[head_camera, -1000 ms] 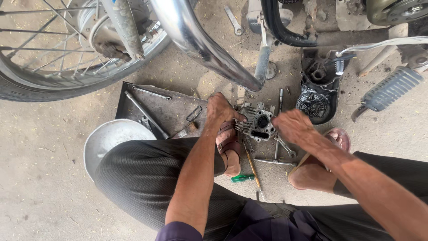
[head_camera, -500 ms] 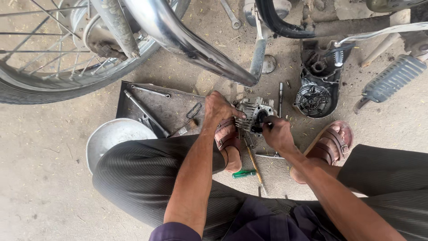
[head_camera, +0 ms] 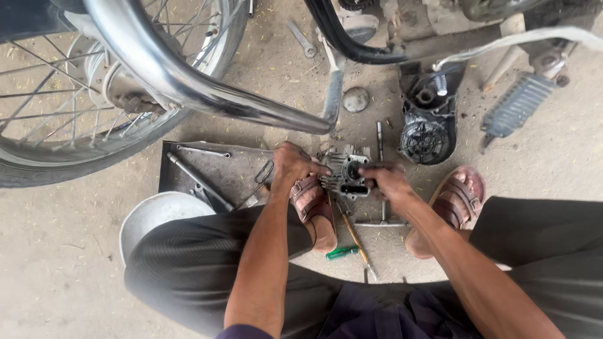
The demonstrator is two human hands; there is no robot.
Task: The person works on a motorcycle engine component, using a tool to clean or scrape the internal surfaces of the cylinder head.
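Item: small finned metal engine part, grey, being held just above the concrete floor between the two sandalled feet. It is being gripped from both sides.

Left hand: being kept curled over the part's left edge, fingers closed on it, knuckles up, forearm being run straight down from the bottom of the frame.

Right hand: being closed on the part's right side, fingers wrapped toward its dark round opening; whether a tool is being held inside the fist cannot be told. The forearm is being brought in diagonally from the lower right.

Surroundings, outward: a T-shaped wrench is lying under the right hand, partly hidden by it. A green-handled screwdriver and a long yellowish rod are lying near the left sandal; the right sandal is being kept well to the right. A flat metal tray with loose tools is lying left of the hands, a white bowl being partly covered by the knee. A black round engine cover is lying beyond the part. A chrome exhaust pipe and a spoked wheel are being cut off by the frame's top edge.
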